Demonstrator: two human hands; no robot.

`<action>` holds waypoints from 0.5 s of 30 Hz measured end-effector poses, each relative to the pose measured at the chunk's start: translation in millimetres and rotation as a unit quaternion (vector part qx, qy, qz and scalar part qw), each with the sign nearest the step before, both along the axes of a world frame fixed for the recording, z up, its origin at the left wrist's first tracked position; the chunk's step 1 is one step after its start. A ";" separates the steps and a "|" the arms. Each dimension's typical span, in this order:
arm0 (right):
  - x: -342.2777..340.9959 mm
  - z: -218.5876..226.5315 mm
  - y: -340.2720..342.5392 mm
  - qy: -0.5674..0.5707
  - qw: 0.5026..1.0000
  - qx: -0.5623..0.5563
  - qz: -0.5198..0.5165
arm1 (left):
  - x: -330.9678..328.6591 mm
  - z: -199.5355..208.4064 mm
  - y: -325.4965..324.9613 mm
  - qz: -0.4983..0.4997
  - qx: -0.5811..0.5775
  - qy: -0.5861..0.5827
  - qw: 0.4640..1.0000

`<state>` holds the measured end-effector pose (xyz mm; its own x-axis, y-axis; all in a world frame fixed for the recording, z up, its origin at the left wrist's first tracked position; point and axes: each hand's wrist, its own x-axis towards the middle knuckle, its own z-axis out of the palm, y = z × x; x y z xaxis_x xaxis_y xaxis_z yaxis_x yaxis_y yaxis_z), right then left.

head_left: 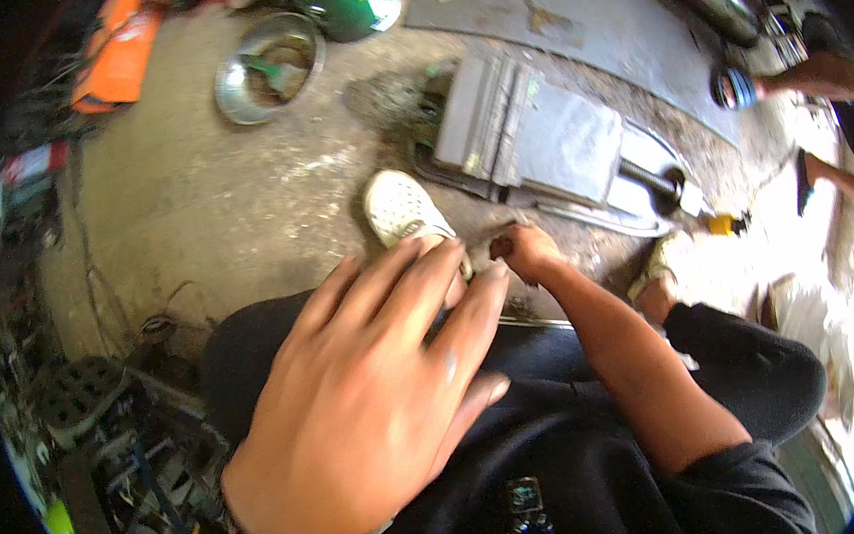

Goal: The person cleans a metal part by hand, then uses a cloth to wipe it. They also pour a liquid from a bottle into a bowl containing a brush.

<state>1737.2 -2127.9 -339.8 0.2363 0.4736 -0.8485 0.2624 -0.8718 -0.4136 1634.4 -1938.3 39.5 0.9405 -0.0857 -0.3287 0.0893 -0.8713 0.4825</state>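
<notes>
Beyond the hand, a metal bowl (266, 67), a green paint can (351, 2) and an orange cloth (119, 50) (crumpled) are seen on the concrete floor (191, 195).

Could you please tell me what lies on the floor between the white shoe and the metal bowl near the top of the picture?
In the head view, only stained concrete floor lies between the white shoe and the metal bowl.

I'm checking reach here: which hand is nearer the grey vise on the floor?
Right. The right hand is closed just below the vise, nearly at its base; the left hand is spread open over the knee, farther back.
</notes>
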 end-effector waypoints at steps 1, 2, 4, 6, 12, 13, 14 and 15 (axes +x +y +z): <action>1.8 17.3 -2.0 -0.027 0.998 0.022 -0.045 | -2.3 -0.9 -0.5 0.007 0.009 -0.034 0.999; 5.2 36.7 -5.3 -0.024 0.995 -0.006 -0.093 | -3.8 -1.5 -1.8 0.016 0.013 -0.048 0.999; 19.5 74.4 -8.5 -0.106 0.990 0.085 -0.048 | -4.0 0.0 -5.5 0.033 0.008 -0.100 0.994; 40.6 103.5 -9.4 -0.100 0.991 0.088 0.005 | 0.1 4.9 -10.0 0.042 0.007 -0.082 0.996; 84.5 145.6 -43.9 -0.211 0.932 0.296 -0.011 | -11.4 13.5 11.4 0.164 -0.021 -0.188 0.968; 86.1 148.6 -48.4 -0.219 0.929 0.296 -0.045 | -23.1 15.5 19.7 0.223 -0.075 -0.176 0.956; 87.7 151.3 -50.2 -0.202 0.926 0.314 -0.055 | -36.8 16.7 26.4 0.285 -0.102 -0.182 0.936; 86.3 153.3 -50.8 -0.202 0.925 0.315 -0.073 | -49.9 19.0 31.5 0.303 -0.144 -0.227 0.914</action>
